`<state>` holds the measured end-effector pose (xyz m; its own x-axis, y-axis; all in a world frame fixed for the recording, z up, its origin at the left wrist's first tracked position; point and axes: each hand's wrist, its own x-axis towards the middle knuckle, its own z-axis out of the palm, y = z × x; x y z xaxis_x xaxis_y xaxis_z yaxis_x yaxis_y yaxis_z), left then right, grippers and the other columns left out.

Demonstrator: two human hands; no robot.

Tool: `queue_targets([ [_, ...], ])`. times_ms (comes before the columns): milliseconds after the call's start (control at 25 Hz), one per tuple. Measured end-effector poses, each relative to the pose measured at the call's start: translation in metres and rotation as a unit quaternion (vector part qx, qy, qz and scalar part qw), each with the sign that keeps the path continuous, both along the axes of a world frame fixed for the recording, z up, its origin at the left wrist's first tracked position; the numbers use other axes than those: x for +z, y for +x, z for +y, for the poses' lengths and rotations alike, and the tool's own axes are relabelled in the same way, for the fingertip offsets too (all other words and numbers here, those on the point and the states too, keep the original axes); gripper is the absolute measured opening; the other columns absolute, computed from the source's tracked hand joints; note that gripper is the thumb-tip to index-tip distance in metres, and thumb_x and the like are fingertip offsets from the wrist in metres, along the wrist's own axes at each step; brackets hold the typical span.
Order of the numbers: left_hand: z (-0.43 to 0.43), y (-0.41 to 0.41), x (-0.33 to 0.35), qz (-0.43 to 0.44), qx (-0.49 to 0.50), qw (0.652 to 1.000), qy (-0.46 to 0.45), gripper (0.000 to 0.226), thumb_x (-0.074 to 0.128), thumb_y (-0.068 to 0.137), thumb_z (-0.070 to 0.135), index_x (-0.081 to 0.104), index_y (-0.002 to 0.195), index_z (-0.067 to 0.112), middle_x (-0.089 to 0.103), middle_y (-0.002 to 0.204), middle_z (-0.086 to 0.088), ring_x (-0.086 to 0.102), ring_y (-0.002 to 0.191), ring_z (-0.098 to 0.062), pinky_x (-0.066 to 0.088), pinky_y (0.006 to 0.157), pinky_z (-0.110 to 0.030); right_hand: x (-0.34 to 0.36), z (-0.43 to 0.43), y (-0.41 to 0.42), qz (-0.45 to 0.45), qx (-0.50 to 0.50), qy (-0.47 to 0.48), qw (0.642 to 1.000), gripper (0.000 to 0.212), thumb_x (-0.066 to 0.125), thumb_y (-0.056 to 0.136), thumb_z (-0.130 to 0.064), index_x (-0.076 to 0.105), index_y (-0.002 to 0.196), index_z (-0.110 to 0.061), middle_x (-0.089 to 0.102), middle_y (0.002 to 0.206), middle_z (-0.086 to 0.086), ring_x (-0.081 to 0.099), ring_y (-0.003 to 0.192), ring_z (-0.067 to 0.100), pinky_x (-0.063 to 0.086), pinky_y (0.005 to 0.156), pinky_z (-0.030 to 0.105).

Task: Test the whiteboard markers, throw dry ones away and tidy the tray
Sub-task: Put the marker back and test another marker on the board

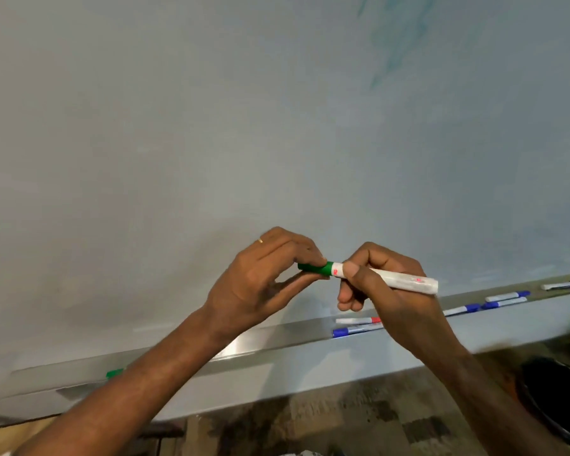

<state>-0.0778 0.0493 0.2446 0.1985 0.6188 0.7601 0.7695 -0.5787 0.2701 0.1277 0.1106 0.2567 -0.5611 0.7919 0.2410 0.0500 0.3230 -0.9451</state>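
Left hand (260, 278) pinches the smooth green plastic cap (315, 268); right hand (385, 291) grips the white cylindrical marker barrel (405, 280).

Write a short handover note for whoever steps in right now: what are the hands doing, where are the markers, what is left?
Left hand: fingers pinch the green plastic cap.
Right hand: grips the white-barrelled whiteboard marker that the cap sits on.
Long metal tray: several blue-capped white markers and one red-banded white marker lie scattered; a small green piece shows by the left forearm.
Done: cannot tell whether this marker was tested.
Left: test the rest, bin dry ones, line up the tray.
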Motion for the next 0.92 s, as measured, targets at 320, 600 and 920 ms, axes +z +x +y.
queue_targets([
  [320,0.023,0.04,0.069,0.127,0.034,0.99,-0.042,0.032,0.051,0.105,0.031,0.063,0.126,0.01,0.064,0.103,-0.003,0.049,0.089,-0.013,0.042,0.082,-0.022,0.059,0.033,0.037,0.042,-0.033,0.01,0.999,0.047,0.051,0.093,-0.051,0.072,0.07,-0.016,0.061,0.052,0.007,0.058,0.046,0.014,0.056,0.058,0.023],
  [600,0.05,0.084,0.099,0.132,0.121,0.983,0.026,0.029,0.035,0.109,0.036,0.052,0.111,0.013,0.053,0.091,-0.002,0.032,0.081,-0.009,0.036,0.072,-0.027,0.104,0.06,0.058,0.118,0.006,-0.138,0.983,0.053,0.046,0.095,-0.041,0.066,0.056,-0.011,0.04,0.05,0.014,0.036,0.039,0.013,0.037,0.04,0.023],
  [920,0.051,0.097,0.134,-0.01,0.031,0.981,-0.191,0.033,0.045,0.102,0.053,0.062,0.105,0.025,0.059,0.082,0.008,0.055,0.073,-0.018,0.049,0.064,-0.033,0.117,0.082,0.069,0.121,0.035,-0.09,0.988,0.053,0.046,0.091,-0.045,0.065,0.057,-0.008,0.037,0.042,0.006,0.036,0.038,0.015,0.035,0.039,0.022],
])
